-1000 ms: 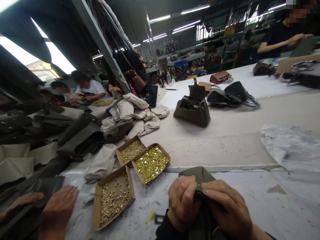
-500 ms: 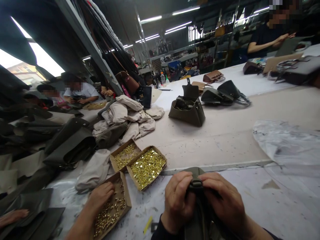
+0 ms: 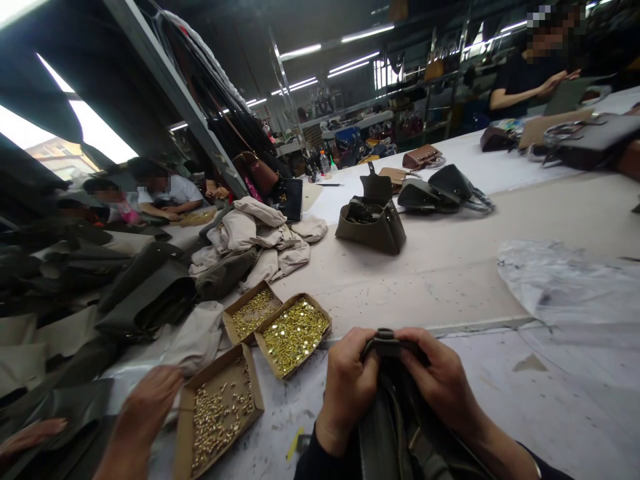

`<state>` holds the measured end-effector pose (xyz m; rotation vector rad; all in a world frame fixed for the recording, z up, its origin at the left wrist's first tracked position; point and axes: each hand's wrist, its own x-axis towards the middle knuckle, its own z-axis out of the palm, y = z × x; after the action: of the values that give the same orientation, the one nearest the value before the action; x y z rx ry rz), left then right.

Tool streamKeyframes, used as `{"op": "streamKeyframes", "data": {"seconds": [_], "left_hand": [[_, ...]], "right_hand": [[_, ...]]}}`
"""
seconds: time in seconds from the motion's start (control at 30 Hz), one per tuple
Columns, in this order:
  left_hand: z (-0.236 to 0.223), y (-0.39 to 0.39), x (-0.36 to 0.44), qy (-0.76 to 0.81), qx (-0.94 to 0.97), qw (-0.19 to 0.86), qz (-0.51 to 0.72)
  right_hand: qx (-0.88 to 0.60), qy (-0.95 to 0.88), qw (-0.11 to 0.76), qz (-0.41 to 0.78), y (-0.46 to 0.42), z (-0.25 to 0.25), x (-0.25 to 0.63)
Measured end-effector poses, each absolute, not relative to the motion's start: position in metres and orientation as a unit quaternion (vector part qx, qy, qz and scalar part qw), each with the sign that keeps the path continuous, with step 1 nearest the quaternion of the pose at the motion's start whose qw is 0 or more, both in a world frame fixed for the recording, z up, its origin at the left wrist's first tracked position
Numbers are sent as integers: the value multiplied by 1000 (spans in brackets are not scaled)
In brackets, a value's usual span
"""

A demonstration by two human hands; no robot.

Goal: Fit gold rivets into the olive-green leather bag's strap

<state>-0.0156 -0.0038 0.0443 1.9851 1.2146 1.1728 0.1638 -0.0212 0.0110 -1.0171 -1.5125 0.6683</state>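
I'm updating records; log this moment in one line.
left hand: gripping dark bag | right hand: same | nearby: three hardware boxes

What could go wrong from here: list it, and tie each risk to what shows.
The left grip and right grip pinch the dark green bag near its top edge; if either slackens, that edge could slip.

The co-worker's hand is right by the nearest open box of small metal pieces and might knock it. More open boxes stand close by, so spilled pieces could get mixed.
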Motion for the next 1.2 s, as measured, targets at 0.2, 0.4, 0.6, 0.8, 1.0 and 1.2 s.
{"op": "streamKeyframes", "data": {"seconds": [0.2, 0.4, 0.6, 0.8, 1.0, 1.2], "left_hand": [[75, 13, -19, 508, 692, 407, 312], [74, 16, -18, 535, 675, 415, 293], [70, 20, -20, 518, 672, 436, 302], [72, 15, -19, 514, 675, 429, 311], [75, 8, -14, 531, 660, 383, 368], [75, 9, -13, 550, 636, 371, 393]], "right_hand": [[-457, -542, 516, 480, -5, 16, 167], [-432, -497, 532, 532, 3, 18, 165], [-402, -493, 548, 543, 3, 20, 164], [-396, -531, 552, 506, 6, 21, 164], [-428, -671, 527, 298, -1, 39, 162], [-430, -825, 367, 5, -38, 68, 166]]}}
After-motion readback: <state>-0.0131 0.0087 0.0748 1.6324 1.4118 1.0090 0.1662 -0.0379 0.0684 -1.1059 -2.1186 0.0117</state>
